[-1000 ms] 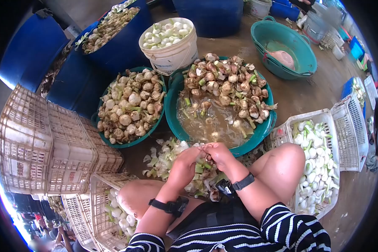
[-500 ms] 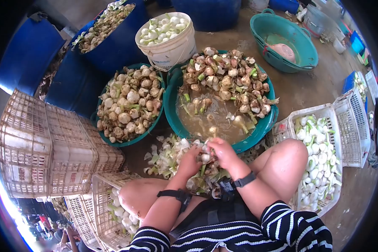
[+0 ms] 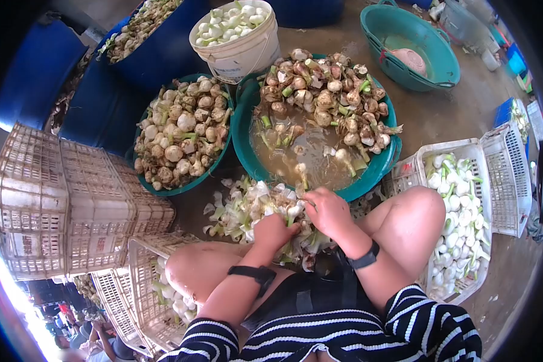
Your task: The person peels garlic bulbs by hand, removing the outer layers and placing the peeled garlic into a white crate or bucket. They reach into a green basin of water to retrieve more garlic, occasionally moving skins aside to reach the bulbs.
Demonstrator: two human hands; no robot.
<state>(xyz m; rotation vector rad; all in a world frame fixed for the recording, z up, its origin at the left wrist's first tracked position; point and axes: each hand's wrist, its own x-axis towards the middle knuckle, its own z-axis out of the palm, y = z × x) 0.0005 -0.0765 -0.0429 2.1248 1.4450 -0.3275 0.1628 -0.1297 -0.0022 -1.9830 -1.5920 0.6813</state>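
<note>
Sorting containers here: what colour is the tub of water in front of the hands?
Teal green, clearest in the head view: tub.

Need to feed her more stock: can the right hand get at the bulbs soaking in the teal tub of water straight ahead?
Probably yes. The right hand sits just short of the teal tub's near rim, and nothing stands between it and the soaking bulbs; the tub is open-topped.

Wet concrete floor (image 3: 440, 114), teal basins (image 3: 377, 172) (one holding murky water), white crates (image 3: 66, 205), peel heap (image 3: 241, 208)
</note>
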